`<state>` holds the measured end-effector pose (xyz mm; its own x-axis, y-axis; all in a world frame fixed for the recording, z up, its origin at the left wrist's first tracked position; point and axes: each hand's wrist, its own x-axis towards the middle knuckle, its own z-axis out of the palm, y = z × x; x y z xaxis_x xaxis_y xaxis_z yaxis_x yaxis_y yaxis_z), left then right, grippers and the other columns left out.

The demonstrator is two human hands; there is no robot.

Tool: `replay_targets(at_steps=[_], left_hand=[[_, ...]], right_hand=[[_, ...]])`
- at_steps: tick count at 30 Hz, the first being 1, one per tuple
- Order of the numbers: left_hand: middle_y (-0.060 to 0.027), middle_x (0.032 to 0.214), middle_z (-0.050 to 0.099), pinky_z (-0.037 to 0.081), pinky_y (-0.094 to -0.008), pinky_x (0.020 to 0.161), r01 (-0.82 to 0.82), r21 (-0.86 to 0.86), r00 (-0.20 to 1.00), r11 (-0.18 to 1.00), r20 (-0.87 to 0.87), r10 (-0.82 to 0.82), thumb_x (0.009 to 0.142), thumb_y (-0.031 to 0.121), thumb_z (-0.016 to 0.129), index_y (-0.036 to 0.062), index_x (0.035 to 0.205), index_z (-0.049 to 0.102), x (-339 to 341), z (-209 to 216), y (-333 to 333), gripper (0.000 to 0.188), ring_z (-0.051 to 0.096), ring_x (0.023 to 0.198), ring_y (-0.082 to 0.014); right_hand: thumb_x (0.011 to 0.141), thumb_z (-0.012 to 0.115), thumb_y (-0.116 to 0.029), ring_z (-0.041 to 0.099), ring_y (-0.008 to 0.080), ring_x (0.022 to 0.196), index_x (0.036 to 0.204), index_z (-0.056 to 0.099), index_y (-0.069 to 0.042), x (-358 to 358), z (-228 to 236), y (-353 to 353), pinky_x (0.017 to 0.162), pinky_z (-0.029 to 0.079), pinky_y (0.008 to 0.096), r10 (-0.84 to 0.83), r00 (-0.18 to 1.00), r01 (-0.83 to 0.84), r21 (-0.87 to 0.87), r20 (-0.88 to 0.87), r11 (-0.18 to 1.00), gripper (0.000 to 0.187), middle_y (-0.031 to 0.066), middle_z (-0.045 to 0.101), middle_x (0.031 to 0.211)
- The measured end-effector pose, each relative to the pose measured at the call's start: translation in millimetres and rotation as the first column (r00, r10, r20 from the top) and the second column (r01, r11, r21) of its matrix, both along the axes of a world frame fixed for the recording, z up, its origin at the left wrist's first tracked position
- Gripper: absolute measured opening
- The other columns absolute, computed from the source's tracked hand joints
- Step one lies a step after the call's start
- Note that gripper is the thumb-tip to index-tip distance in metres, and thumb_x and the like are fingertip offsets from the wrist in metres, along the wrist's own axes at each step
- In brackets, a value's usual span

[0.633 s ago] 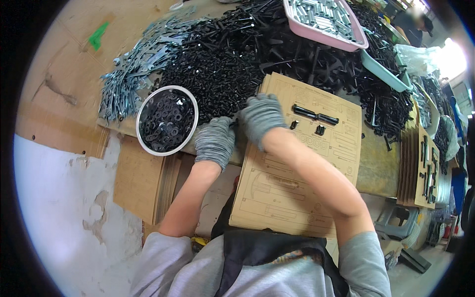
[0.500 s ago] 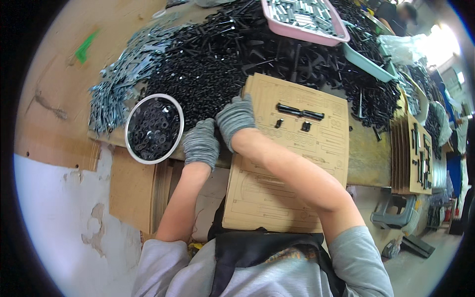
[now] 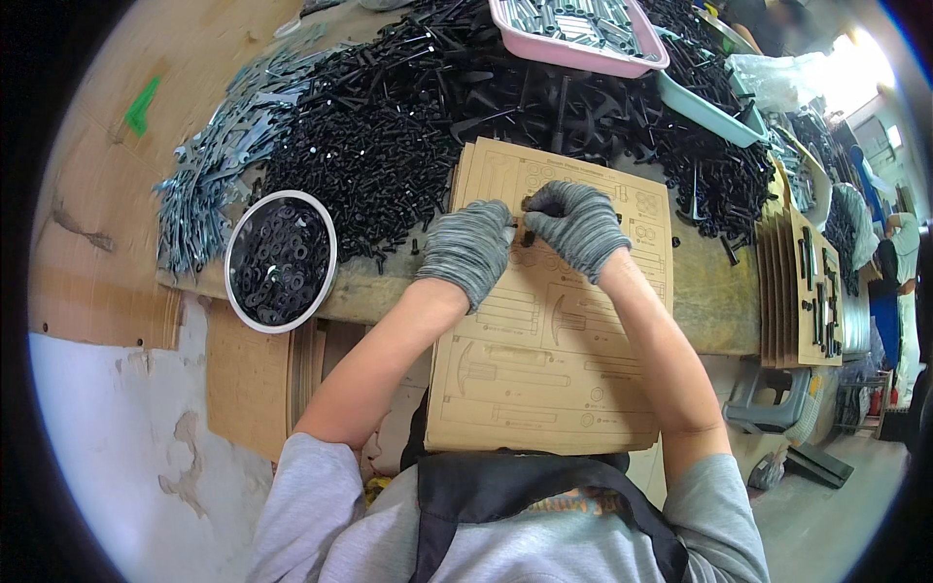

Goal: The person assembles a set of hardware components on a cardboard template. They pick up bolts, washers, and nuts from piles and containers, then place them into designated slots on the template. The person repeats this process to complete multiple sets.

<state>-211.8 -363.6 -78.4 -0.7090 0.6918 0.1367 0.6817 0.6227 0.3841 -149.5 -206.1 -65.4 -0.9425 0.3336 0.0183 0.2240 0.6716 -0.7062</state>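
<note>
A stack of cardboard sheets [image 3: 544,389] printed with part outlines lies before me, its top over the workbench edge. My left hand [image 3: 468,248], in a grey knitted glove, is closed over the sheet's left side. Its fingertips are drawn together, and a dark bit shows beside them. My right hand [image 3: 580,228], gloved alike, curls over the printed upper part with thumb and fingers close together. Dark pieces show at its fingers, but I cannot tell which are held. A small black bolt [image 3: 528,237] is just below its fingertips. The long black parts are mostly hidden by this hand.
A white-rimmed bowl [image 3: 325,282] of black washers stands left at the bench edge. Behind lie heaps of black bolts [image 3: 360,146] and silvery flat wrenches [image 3: 209,180]. A pink tray [image 3: 583,60] of metal tubes and a teal tray [image 3: 714,119] sit farther back. Upright cardboard sheets [image 3: 777,291] stand right.
Both hands have left the edge of the bolt heap and moved right, onto the cardboard. My right hand now covers the long black parts. The whole view has shifted slightly.
</note>
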Motion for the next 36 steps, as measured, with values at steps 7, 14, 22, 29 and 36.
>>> replay_targets(at_steps=[7, 14, 22, 29, 36], left_hand=[[-0.0114, 0.093, 0.065, 0.048, -0.0415, 0.079, 0.082, -0.099, 0.997, 0.992, 0.018, -0.081, 0.083, 0.030, 0.062, 0.0082, 0.094, 0.065, -2, 0, 4, 0.024, 0.062, 0.087, -0.0300], [-0.0115, 0.101, 0.066, 0.050, -0.0383, 0.082, 0.125, -0.074, 0.989, 0.989, 0.092, -0.118, 0.080, 0.032, 0.067, 0.0084, 0.106, 0.066, -6, 5, 7, 0.035, 0.063, 0.093, -0.0279], [-0.0105, 0.094, 0.066, 0.049, -0.0355, 0.082, 0.204, -0.075, 0.958, 0.976, 0.220, -0.184, 0.077, 0.021, 0.069, 0.0080, 0.108, 0.065, -17, 10, 26, 0.034, 0.063, 0.088, -0.0263], [-0.0121, 0.095, 0.066, 0.049, -0.0365, 0.084, 0.212, -0.035, 0.954, 0.977, 0.226, -0.199, 0.077, 0.021, 0.068, 0.0062, 0.108, 0.065, -19, 5, 30, 0.034, 0.062, 0.090, -0.0271], [-0.0160, 0.102, 0.065, 0.048, -0.0423, 0.087, 0.307, 0.009, 0.945, 0.952, 0.121, -0.305, 0.075, 0.023, 0.064, 0.0100, 0.109, 0.064, -25, -19, 33, 0.037, 0.060, 0.097, -0.0344]], right_hand=[[0.080, 0.068, -0.034, 0.066, 0.0295, 0.081, 0.095, 0.069, -0.005, 5, -10, -7, 0.076, 0.051, 0.0390, -0.041, 0.997, 0.034, 0.117, 0.062, 0.993, 0.033, 0.0137, 0.069, 0.086], [0.083, 0.063, -0.029, 0.064, 0.0332, 0.082, 0.097, 0.070, -0.009, 18, -15, 4, 0.076, 0.050, 0.0411, -0.002, 0.999, -0.012, 0.267, 0.052, 0.964, 0.025, 0.0142, 0.068, 0.088], [0.084, 0.061, -0.023, 0.064, 0.0329, 0.080, 0.094, 0.068, -0.009, 13, -14, 11, 0.073, 0.051, 0.0419, 0.052, 0.994, -0.079, 0.314, 0.093, 0.946, 0.019, 0.0143, 0.068, 0.085], [0.081, 0.062, -0.018, 0.063, 0.0339, 0.076, 0.089, 0.067, -0.010, 12, -21, 11, 0.069, 0.050, 0.0419, 0.064, 0.998, -0.070, 0.412, 0.027, 0.909, 0.013, 0.0135, 0.066, 0.080], [0.078, 0.062, -0.018, 0.063, 0.0343, 0.078, 0.088, 0.067, -0.015, 18, -39, 12, 0.071, 0.049, 0.0453, 0.152, 0.957, -0.026, 0.449, -0.247, 0.893, 0.012, 0.0141, 0.067, 0.083]])
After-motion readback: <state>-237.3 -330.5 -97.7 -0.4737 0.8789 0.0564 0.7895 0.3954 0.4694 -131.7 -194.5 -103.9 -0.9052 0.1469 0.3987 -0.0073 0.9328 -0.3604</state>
